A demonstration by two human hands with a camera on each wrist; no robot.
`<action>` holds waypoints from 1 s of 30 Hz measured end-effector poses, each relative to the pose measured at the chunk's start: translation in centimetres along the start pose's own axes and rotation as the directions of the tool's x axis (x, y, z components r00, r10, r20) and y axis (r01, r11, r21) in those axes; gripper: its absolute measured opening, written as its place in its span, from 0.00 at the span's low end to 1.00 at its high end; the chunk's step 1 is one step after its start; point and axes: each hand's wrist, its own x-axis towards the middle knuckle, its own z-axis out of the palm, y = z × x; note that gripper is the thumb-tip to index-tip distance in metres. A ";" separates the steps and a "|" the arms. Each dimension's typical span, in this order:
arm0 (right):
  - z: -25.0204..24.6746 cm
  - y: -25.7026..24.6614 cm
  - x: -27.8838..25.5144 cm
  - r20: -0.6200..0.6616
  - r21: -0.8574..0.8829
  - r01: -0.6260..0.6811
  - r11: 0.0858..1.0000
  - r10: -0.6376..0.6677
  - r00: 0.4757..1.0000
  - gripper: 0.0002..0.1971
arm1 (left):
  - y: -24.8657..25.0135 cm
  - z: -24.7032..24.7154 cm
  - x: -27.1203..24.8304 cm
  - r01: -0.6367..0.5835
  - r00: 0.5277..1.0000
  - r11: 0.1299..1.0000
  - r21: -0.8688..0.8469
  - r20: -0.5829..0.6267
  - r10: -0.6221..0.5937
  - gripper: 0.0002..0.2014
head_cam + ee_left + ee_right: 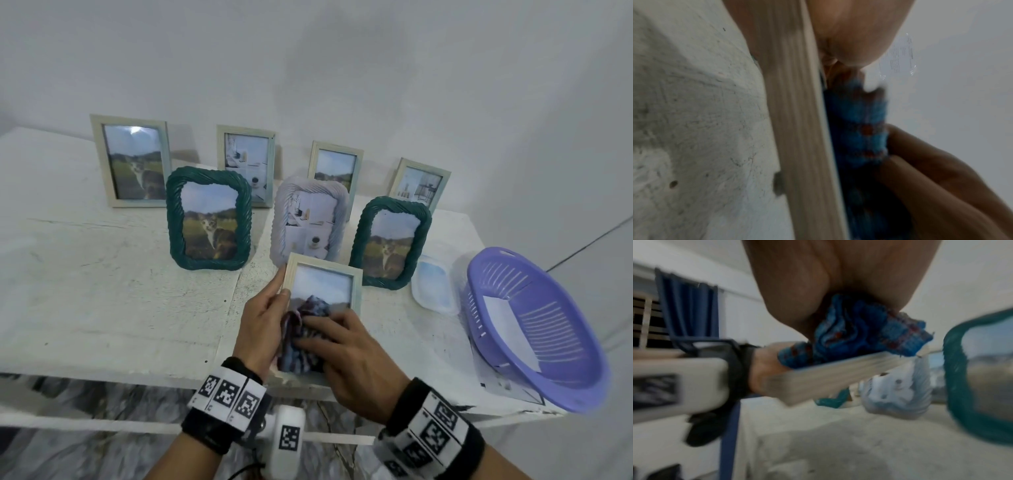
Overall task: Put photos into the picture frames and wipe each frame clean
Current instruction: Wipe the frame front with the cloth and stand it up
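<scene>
At the table's (102, 308) near edge, the left hand (263, 329) grips the pale frame's (323, 270) left side while the right hand (356, 359) presses the bunched cloth (308, 329) onto its lower glass, long axis pointing away.

A purple basket (561, 346) with slits sits at the right end of the white worktop (102, 301). A white paper (507, 329) lies inside it. A clear plastic lid (433, 286) lies just beside the basket. A blue curtain (688, 308) hangs behind.
</scene>
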 end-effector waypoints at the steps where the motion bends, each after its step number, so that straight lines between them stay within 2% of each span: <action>1: -0.4 0.5 0.3 0.001 -0.010 0.008 1.000 -0.008 1.000 0.20 | 0.0 0.1 -0.1 -0.001 1.000 1.000 -0.011 -0.004 0.001 0.20; 5: -1.3 2.4 2.5 -0.098 -0.102 -0.174 0.979 0.165 0.981 0.23 | 0.7 1.1 -0.7 0.012 0.999 0.996 -0.087 0.043 -0.008 0.19; 6: -1.1 2.2 2.7 -0.117 -0.102 -0.187 0.977 0.175 0.978 0.23 | 0.8 1.2 -0.6 0.017 0.999 0.996 -0.093 0.041 -0.014 0.19; 8: -0.4 1.2 2.2 -0.134 -0.082 -0.146 0.986 0.134 0.982 0.24 | 0.8 1.1 -0.2 0.027 0.999 0.996 -0.083 0.029 -0.025 0.20; 13: 0.3 -1.2 -0.7 0.030 0.005 -0.060 0.998 0.060 0.998 0.21 | 0.3 0.3 0.4 0.072 0.997 0.996 -0.055 -0.009 -0.073 0.19; 17: -0.4 -1.2 -1.4 0.022 -0.099 -0.085 0.991 0.088 0.996 0.18 | 0.5 1.2 0.2 0.076 0.997 0.996 -0.039 0.008 -0.076 0.19; 20: -1.5 -0.4 -1.1 -0.006 -0.185 -0.152 0.971 0.154 0.988 0.16 | 0.6 1.6 0.5 0.039 0.999 0.999 -0.008 0.033 -0.039 0.20; 24: -2.6 2.1 1.1 -0.113 -0.265 -0.329 0.906 0.310 0.944 0.22 | 1.0 2.0 0.6 -0.023 0.997 1.000 0.018 0.069 0.022 0.20; 25: -2.6 2.0 1.4 -0.112 -0.271 -0.327 0.905 0.307 0.945 0.23 | 0.9 2.0 0.7 -0.025 0.997 1.000 0.013 0.072 0.024 0.20; 27: -1.9 1.2 1.1 -0.069 -0.244 -0.232 0.942 0.222 0.973 0.25 | 0.7 1.8 0.9 -0.008 0.997 1.000 -0.015 0.070 0.009 0.20; 30: -1.9 0.6 0.0 -0.028 -0.108 -0.108 0.988 0.106 0.994 0.23 | 0.7 1.6 1.2 0.001 0.998 0.999 -0.036 0.057 0.001 0.20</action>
